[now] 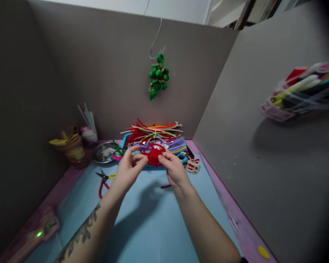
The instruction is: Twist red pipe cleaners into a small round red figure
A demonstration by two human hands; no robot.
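Between my two hands, raised above the blue mat, is a red pipe-cleaner piece (154,155) with a solid round middle and thin loops at its upper edge. My left hand (132,166) pinches its left side between thumb and fingers. On the other side, my right hand (174,168) grips the right edge the same way. Below my right wrist, a short red pipe cleaner (166,186) lies on the mat, partly hidden by that hand. Scissors (104,179) with red and yellow handles rest left of my left forearm.
Bundles of coloured pipe cleaners (159,131) are piled at the back. A metal bowl (98,157) and a pot (74,149) stand back left. A hot-glue gun (45,226) with a green light sits front left. A green pipe-cleaner ornament (159,75) hangs from a wire; a pen holder (279,111) is on the right wall.
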